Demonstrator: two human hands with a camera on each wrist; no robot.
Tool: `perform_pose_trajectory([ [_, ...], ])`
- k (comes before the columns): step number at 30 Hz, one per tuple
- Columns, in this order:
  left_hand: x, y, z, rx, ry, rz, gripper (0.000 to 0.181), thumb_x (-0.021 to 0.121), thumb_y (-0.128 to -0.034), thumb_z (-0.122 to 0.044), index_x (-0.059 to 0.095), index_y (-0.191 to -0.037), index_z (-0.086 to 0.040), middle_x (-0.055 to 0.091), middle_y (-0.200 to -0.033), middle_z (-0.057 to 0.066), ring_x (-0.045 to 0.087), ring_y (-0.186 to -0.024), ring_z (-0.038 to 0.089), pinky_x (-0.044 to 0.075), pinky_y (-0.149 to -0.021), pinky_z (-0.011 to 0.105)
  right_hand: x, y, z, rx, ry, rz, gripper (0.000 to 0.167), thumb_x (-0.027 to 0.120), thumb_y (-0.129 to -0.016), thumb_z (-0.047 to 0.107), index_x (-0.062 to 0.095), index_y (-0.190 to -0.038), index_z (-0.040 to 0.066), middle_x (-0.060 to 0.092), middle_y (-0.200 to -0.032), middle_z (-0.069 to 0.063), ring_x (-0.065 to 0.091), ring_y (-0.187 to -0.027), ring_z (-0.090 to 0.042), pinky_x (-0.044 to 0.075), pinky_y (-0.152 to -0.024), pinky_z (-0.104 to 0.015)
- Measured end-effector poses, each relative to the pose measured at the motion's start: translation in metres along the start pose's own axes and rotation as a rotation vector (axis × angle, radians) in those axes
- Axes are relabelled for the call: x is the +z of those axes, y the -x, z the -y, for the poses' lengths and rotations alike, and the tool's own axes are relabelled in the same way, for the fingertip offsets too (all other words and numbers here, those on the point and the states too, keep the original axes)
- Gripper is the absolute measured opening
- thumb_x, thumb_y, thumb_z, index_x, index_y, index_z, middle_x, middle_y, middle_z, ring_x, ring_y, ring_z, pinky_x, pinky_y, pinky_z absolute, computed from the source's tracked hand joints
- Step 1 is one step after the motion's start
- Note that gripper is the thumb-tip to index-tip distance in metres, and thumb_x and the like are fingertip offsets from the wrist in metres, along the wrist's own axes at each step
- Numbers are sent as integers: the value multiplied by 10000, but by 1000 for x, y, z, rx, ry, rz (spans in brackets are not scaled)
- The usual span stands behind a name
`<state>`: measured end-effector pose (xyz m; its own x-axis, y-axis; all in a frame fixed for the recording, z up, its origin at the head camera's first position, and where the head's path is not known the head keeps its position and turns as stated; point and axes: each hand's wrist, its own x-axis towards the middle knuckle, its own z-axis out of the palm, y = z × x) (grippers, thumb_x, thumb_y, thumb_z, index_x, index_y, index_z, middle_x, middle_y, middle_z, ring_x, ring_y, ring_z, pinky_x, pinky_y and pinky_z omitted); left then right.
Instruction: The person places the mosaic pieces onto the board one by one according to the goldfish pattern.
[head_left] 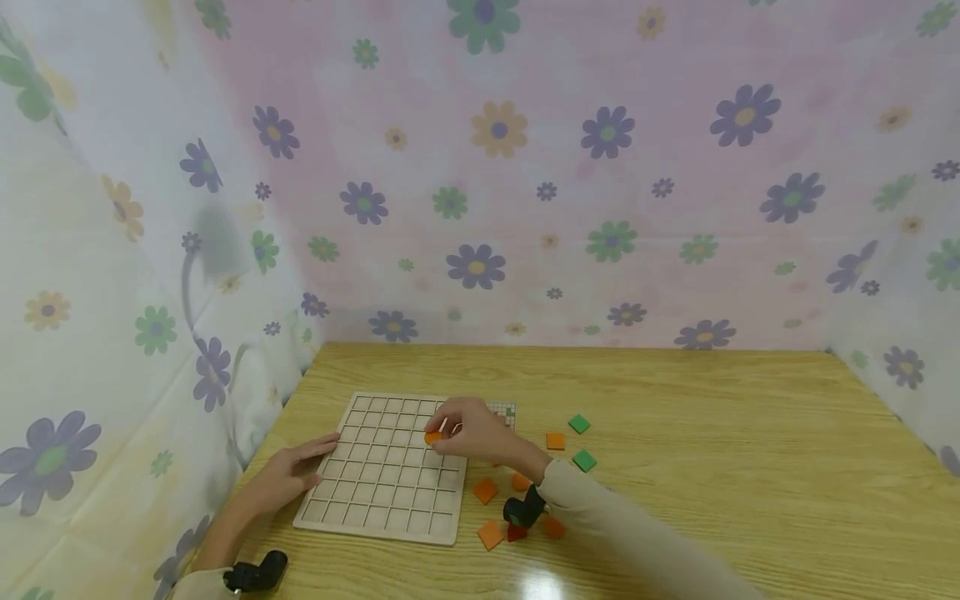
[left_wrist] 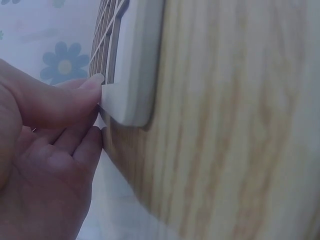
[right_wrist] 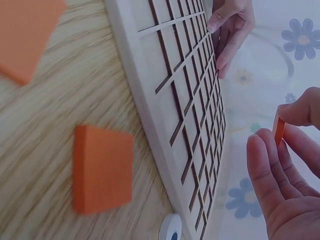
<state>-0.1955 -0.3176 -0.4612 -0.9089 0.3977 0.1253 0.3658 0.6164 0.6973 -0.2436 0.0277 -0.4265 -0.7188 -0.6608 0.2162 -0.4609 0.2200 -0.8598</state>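
A pale wooden grid board (head_left: 386, 475) lies on the table, its square cells framed by thin ridges. My right hand (head_left: 468, 429) is over the board's right side and pinches a thin orange tile (right_wrist: 278, 129) between thumb and fingers. In the right wrist view the tile is edge-on, apart from the board. My left hand (head_left: 288, 475) rests at the board's left edge with its fingers extended. The left wrist view puts its thumb (left_wrist: 92, 87) against the board's rim. Part of a small patterned card (head_left: 507, 408) shows behind my right hand.
Orange tiles (head_left: 486, 491) lie right of the board, some partly hidden by my right wrist camera (head_left: 525, 507). Beside them are a red piece (head_left: 516, 532) and green tiles (head_left: 580, 424). Flowered cloth (head_left: 555, 167) encloses the table's back and sides.
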Motion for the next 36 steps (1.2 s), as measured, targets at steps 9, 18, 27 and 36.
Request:
perform_pose_trajectory([
  [9, -2, 1, -4, -12, -5, 13, 510, 650, -840, -16, 528, -1334, 12, 448, -1410, 183, 339, -1298, 440, 264, -940, 78, 24, -34, 5, -14, 21, 13, 130, 686, -830, 50, 716, -955, 67, 643, -978, -29, 601, -754, -100, 503, -680, -247],
  [18, -3, 2, -3, -49, 11, 24, 507, 642, -848, -11, 528, -1342, -9, 437, -1426, 164, 327, -1319, 417, 312, -952, 131, 53, -69, 3, -20, 45, -3, 110, 698, -816, 36, 719, -923, 39, 654, -924, -21, 602, -717, -59, 498, -641, -198],
  [27, -2, 0, -3, -61, 15, 31, 506, 633, -854, -4, 521, -1348, -9, 426, -1433, 166, 320, -1327, 413, 351, -994, 248, 75, -94, 2, -8, 148, -3, 100, 708, -808, 41, 718, -907, 30, 657, -871, -10, 579, -718, -56, 473, -642, -164],
  [36, -1, 1, -1, -37, -15, -13, 470, 652, -846, 2, 558, -1307, 7, 487, -1384, 165, 375, -1299, 405, 364, -994, 256, 91, -110, -8, 41, 181, -16, 76, 696, -788, 23, 716, -862, 30, 659, -829, -12, 546, -705, -54, 458, -628, -173],
])
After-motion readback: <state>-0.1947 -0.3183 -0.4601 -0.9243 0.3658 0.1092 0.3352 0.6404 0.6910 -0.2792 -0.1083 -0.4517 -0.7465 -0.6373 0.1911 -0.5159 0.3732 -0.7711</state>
